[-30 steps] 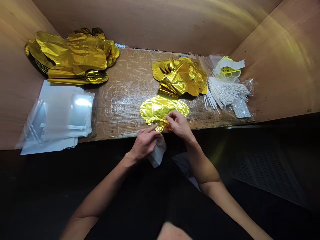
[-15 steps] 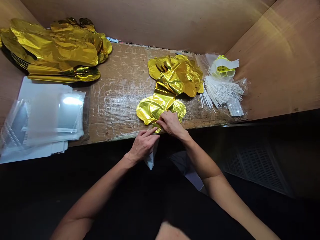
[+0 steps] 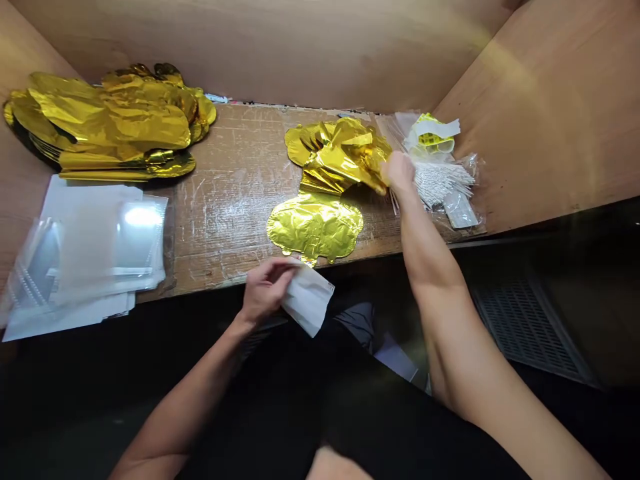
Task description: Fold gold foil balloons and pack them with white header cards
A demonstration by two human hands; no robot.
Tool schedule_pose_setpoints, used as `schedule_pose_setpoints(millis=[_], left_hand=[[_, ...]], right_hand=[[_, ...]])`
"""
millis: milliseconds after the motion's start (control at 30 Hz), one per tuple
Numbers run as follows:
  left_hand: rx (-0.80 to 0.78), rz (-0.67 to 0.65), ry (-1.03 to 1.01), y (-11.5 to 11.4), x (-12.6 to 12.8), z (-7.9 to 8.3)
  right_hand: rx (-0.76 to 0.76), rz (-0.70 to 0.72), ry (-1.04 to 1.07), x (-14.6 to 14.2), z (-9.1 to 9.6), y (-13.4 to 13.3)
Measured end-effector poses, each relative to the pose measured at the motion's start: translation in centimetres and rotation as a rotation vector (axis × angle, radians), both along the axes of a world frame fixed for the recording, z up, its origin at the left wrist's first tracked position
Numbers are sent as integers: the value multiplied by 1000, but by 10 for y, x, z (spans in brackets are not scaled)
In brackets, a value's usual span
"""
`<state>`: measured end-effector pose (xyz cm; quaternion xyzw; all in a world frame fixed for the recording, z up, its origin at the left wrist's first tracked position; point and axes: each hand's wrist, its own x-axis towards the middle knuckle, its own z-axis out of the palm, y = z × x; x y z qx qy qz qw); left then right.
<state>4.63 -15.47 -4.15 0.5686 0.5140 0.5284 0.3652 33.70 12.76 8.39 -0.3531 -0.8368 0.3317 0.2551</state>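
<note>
A flat gold foil balloon (image 3: 314, 227) lies near the front edge of the wooden bench (image 3: 235, 193). My left hand (image 3: 264, 291) is closed on a small white packet (image 3: 307, 303) just below the bench edge. My right hand (image 3: 399, 171) reaches far right, at the edge of a crumpled heap of gold foil balloons (image 3: 340, 157) and beside a bag of white sticks (image 3: 440, 180). Its fingers are blurred and partly hidden.
A big stack of gold foil balloons (image 3: 110, 123) sits at the back left. Clear plastic bags (image 3: 85, 253) lie at the front left. A yellow and white roll (image 3: 433, 137) rests behind the sticks. Wooden walls enclose the bench on three sides.
My right hand left the flat balloon and moved up and right to the sticks and foil heap. My left hand drew back from the balloon, lifting the white packet.
</note>
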Motion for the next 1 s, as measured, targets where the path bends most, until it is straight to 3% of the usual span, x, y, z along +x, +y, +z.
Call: schedule_pose_setpoints(millis=[67,133,233,267,367,500,600,733,900,1000], left_hand=[[-91,215,-164,3,-9,5],[-107,374,-257,7,-16,6],[-82,481,-338,9,-23,5],[-81,490,-341,8,-24,5],[-132,424,-294,5,-28,10],[-233,267,-213,6,-30,23],[-243,279,-198,9,-27,29],[-228,315,-215,10,-24,29],[-248,327,-229,8,-27,25],[-254,332,-249,8,-29,29]], right_hand=[[-17,-160,51,2,6,-11],[-86,-226,67,-15,-6,-51],[-287,-16,36,-50,-40,-136],[-433,90,76,-60,-50,-162],[-623,59,251,-75,-68,-209],[-660,-2,302,-71,-66,-217],[-591,-41,309,-65,-60,-216],[-345,-117,249,-62,-60,-220],[77,-8,89,-60,-69,-219],[184,51,46,-61,-74,-218]])
